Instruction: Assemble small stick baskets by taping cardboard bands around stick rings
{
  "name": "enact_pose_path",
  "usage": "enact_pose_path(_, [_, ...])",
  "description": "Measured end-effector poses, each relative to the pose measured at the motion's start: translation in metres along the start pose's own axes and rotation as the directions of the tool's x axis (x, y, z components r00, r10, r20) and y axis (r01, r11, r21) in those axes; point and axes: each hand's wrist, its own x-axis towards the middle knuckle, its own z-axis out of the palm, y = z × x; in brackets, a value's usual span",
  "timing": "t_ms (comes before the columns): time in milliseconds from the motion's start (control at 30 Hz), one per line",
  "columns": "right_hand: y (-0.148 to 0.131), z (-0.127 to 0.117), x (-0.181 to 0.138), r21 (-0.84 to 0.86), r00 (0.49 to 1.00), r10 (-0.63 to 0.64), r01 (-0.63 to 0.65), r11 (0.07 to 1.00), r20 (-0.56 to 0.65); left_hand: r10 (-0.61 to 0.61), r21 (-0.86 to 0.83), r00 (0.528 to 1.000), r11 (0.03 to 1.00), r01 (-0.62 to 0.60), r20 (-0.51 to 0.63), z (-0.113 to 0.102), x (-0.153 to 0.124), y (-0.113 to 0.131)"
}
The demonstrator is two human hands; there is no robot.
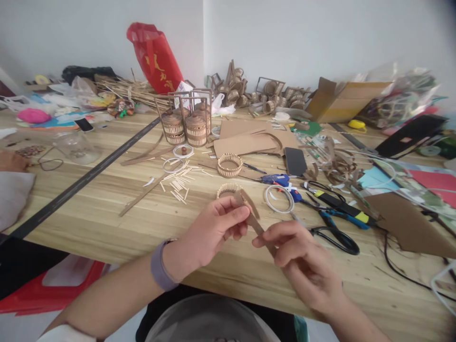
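Observation:
A curled brown cardboard strip (254, 222) runs between my two hands above the table's near edge. My left hand (217, 225) pinches its curled upper end between thumb and fingers. Lower down, my right hand (295, 254) grips the straight part of the same strip. Just behind my left hand is a small ring of wooden sticks (227, 189), partly hidden by the fingers. A second stick ring (230, 166) stands a little farther back. Several loose short sticks (180, 183) are scattered to the left, with white rings (173, 165) near them.
Right of my hands lie a white ring (279, 199), a blue glue gun (276, 179), black-handled scissors (337, 237) and a yellow-black cutter (340, 206). Stick baskets in frames (185, 126) stand farther back, beside cardboard sheets (245, 137). A red bag (155, 59) stands against the wall.

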Motion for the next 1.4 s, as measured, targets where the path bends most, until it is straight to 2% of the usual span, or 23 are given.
enact_pose_path(133, [0.002,-0.004,-0.001,-0.109,0.985,0.091,-0.107,0.988,-0.147,0.137,0.124,0.988,0.984,-0.128,-0.070,0.003,-0.004,0.000])
enact_pose_path(233, [-0.002,-0.001,0.008,-0.296,0.976,0.060,-0.121,0.947,-0.208,0.165,0.224,0.981,0.965,-0.139,-0.104,0.003,-0.005,-0.001])
enact_pose_path(333, [-0.004,0.005,0.020,-0.421,0.995,-0.004,-0.039,0.906,-0.101,0.164,0.258,0.980,0.957,-0.130,-0.114,0.001,-0.005,-0.003])
enact_pose_path(467, [0.000,0.008,0.028,-0.398,1.000,-0.004,0.011,0.917,0.018,0.137,0.221,0.984,0.969,-0.110,-0.113,0.000,-0.006,-0.003])
enact_pose_path(667, [0.009,0.006,0.027,-0.445,0.992,-0.107,0.124,0.887,0.063,0.058,0.154,0.991,0.987,-0.039,-0.120,-0.002,-0.004,-0.002])
enact_pose_path(767, [0.008,0.003,0.027,-0.487,0.984,-0.151,0.175,0.856,0.089,0.075,0.157,0.989,0.986,-0.055,-0.127,-0.005,-0.002,-0.001])
enact_pose_path(800, [0.006,0.001,0.027,-0.485,0.981,-0.149,0.191,0.853,0.124,0.095,0.165,0.986,0.984,-0.072,-0.136,-0.007,-0.002,0.000])
enact_pose_path(867, [0.003,-0.007,0.027,-0.444,0.957,-0.081,0.203,0.873,0.277,0.139,0.184,0.976,0.977,-0.107,-0.167,-0.010,-0.001,0.002])
enact_pose_path(933, [0.000,-0.018,0.027,-0.382,0.892,0.037,0.156,0.911,0.451,0.159,0.193,0.966,0.974,-0.120,-0.202,-0.012,-0.001,0.004])
enact_pose_path(967, [0.000,-0.023,0.026,-0.366,0.868,0.089,0.111,0.924,0.488,0.157,0.194,0.964,0.974,-0.116,-0.212,-0.012,-0.001,0.004])
enact_pose_path(1000, [0.000,-0.027,0.026,-0.369,0.874,0.127,0.063,0.927,0.469,0.152,0.195,0.965,0.974,-0.111,-0.213,-0.012,-0.001,0.004])
enact_pose_path(1100, [0.001,-0.028,0.026,-0.471,0.969,0.164,-0.060,0.880,0.183,0.146,0.211,0.973,0.972,-0.107,-0.180,-0.008,-0.001,0.000])
enact_pose_path(1167, [0.001,-0.020,0.027,-0.507,0.987,0.149,-0.098,0.857,0.060,0.147,0.216,0.977,0.970,-0.111,-0.156,-0.005,-0.001,-0.004])
enact_pose_path(1300, [-0.003,0.000,0.027,-0.404,0.985,0.165,-0.133,0.905,0.045,0.145,0.199,0.977,0.973,-0.113,-0.155,0.000,-0.003,-0.008])
enact_pose_path(1400, [-0.005,0.006,0.024,-0.355,0.986,0.161,-0.135,0.925,0.046,0.102,0.141,0.981,0.987,-0.079,-0.167,0.001,-0.006,-0.007])
